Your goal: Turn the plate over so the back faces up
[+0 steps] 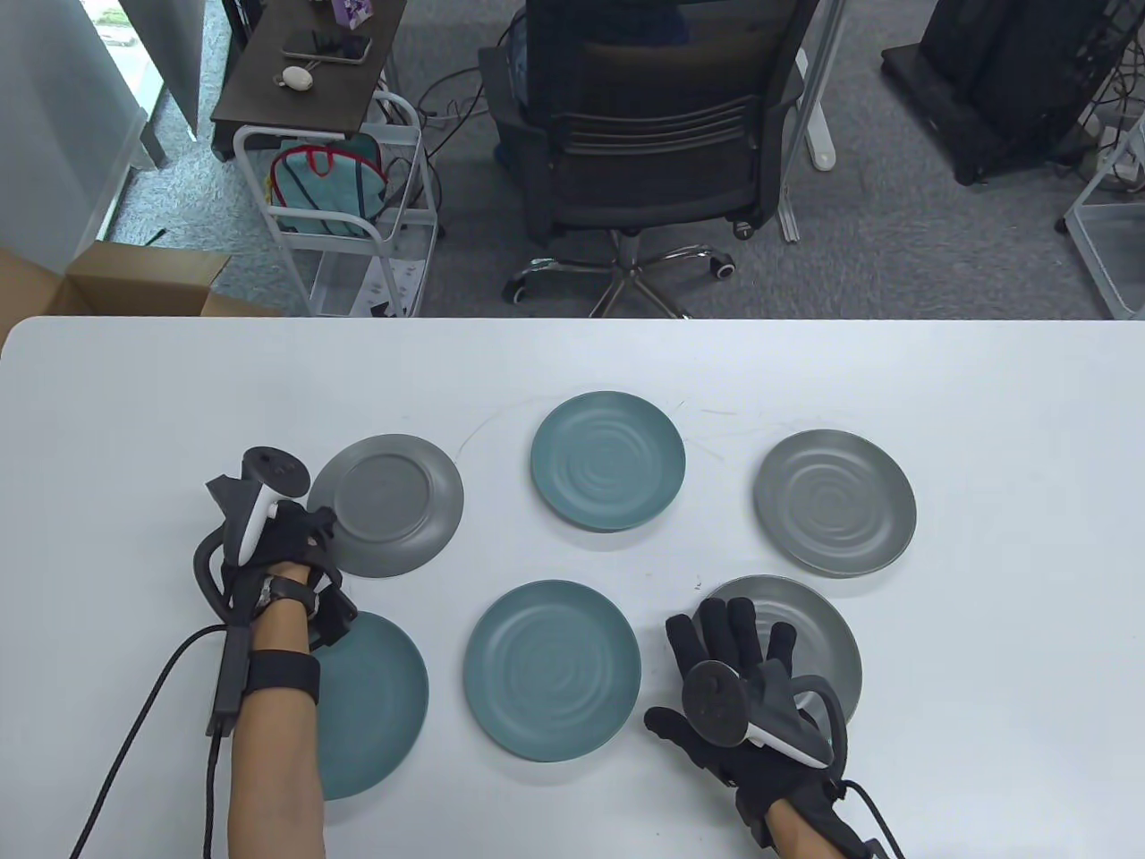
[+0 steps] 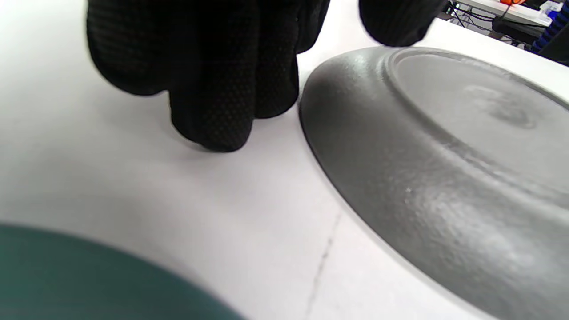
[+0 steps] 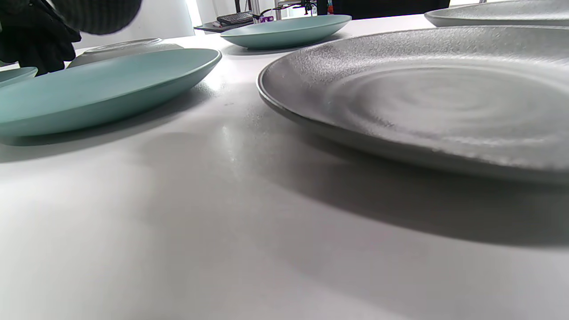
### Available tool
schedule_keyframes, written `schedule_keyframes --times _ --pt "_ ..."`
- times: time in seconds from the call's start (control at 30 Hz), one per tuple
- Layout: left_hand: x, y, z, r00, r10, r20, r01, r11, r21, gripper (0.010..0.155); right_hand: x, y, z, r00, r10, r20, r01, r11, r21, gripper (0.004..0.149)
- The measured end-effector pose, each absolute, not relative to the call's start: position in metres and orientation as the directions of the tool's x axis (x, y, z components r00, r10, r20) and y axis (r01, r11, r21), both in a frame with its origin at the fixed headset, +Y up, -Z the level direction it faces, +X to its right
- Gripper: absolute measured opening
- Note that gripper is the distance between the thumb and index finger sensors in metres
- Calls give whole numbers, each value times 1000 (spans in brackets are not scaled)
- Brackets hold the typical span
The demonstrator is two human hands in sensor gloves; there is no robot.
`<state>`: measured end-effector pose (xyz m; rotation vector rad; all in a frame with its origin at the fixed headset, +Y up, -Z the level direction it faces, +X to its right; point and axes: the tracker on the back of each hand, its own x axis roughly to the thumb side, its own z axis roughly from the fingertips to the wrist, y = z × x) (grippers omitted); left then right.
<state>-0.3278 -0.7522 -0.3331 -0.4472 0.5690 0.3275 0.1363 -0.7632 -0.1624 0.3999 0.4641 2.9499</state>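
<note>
Six plates lie on the white table (image 1: 984, 403). The far-left grey plate (image 1: 389, 506) lies back up, its foot ring showing. My left hand (image 1: 313, 532) is at its left rim. In the left wrist view the fingers (image 2: 213, 89) hang to the table just beside the rim (image 2: 355, 146) with the thumb (image 2: 400, 22) above it, and they hold nothing. My right hand (image 1: 725, 662) lies flat, fingers spread and empty. Its fingertips are over the left rim of the near-right grey plate (image 1: 818, 640), which is face up (image 3: 444, 98).
Face up are a teal plate (image 1: 608, 461) at far centre, a grey plate (image 1: 835, 501) at far right and a teal plate (image 1: 552, 669) at near centre. A teal plate (image 1: 376, 707) at near left lies partly under my left forearm. An office chair (image 1: 653, 134) stands beyond the table.
</note>
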Motion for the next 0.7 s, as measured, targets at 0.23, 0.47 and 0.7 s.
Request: schedule_keyframes --times 0.23,0.47,0.7 --pt "-320 -733 -325 845 188 -501 -387 861 -329 77 137 -762 -162 -958 158 237 -82 -949 303 92" --pt "-304 -712 -305 913 207 -353 -331 880 -341 81 139 -761 -162 -959 155 237 -82 -953 293 92" --pt "-282 -699 -272 973 155 -173 -206 920 -335 83 140 -760 -159 -959 151 241 -80 -956 283 92"
